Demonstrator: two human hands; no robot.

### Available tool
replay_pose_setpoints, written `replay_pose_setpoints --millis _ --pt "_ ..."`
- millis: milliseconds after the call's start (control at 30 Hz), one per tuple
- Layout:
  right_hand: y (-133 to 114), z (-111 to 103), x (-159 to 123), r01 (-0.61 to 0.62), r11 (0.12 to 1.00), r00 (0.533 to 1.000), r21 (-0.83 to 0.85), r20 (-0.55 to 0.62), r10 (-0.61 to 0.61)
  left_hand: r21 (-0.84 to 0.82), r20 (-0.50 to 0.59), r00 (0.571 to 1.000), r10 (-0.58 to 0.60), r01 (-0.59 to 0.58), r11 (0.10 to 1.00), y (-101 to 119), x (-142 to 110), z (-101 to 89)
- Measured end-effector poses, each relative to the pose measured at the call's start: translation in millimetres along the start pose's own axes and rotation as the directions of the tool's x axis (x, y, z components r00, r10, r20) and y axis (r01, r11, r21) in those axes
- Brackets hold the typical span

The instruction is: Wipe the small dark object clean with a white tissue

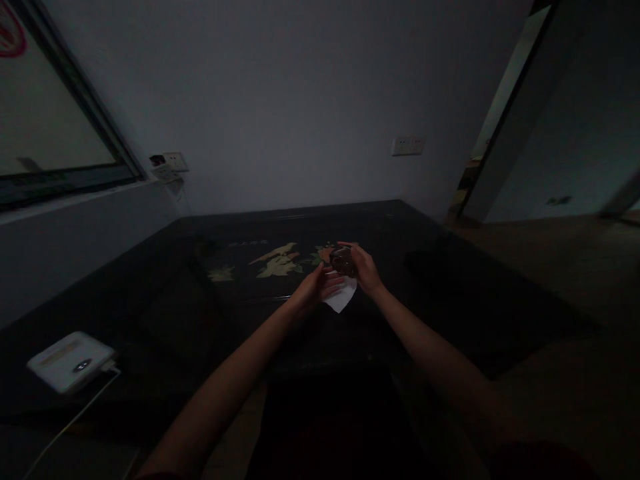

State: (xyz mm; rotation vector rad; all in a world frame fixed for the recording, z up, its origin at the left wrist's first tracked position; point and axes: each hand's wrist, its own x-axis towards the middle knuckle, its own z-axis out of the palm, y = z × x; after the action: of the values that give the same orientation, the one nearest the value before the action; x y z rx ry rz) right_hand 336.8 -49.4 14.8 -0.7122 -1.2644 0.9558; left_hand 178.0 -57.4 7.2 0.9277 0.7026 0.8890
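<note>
Over the dark table, my right hand (pixel 367 270) is closed around the side of a small dark, round, glassy object (pixel 343 261); the dim light hides its exact kind. My left hand (pixel 314 287) is just left of it and slightly lower, with a white tissue (pixel 341 298) at its fingers. One corner of the tissue hangs toward me below both hands. The left fingers reach across the tissue close under the dark object; whether they touch that object I cannot tell.
The black table (pixel 280 347) carries a painted bird-and-flower design (pixel 277 261). At its left lies a white box-shaped device (pixel 73 361) with a white cable (pixel 75 419). Wall sockets (pixel 409 145) sit behind the table, and a window (pixel 55 113) is at left.
</note>
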Motion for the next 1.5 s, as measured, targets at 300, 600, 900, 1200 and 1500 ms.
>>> replay_pose_setpoints --millis 300,600,900,1200,1500 --pt "2.5 9.0 -8.0 0.176 0.965 0.965 -0.197 0.228 -0.129 -0.276 0.097 0.993 -0.072 0.096 0.956 2.8 -8.6 4.2" --pt "-1.1 2.0 -5.5 0.154 0.954 0.934 -0.257 0.352 -0.056 -0.185 0.155 0.983 -0.100 0.129 0.974 5.7 -9.6 -1.0" --pt "-0.9 5.4 -5.3 0.123 0.947 0.918 -0.296 0.397 0.005 0.047 0.131 0.991 -0.017 0.011 0.999 -3.2 -2.1 -12.1" --pt "31.4 -16.6 15.2 -0.112 0.883 0.993 -0.455 -0.030 0.110 -0.119 -0.133 0.988 0.072 -0.089 0.989 1.4 12.9 -20.2" --pt "52.3 -21.8 7.0 -0.179 0.744 0.977 -0.643 -0.028 0.211 -0.102 -0.182 0.976 0.119 -0.139 0.985 -9.2 18.9 -25.1"
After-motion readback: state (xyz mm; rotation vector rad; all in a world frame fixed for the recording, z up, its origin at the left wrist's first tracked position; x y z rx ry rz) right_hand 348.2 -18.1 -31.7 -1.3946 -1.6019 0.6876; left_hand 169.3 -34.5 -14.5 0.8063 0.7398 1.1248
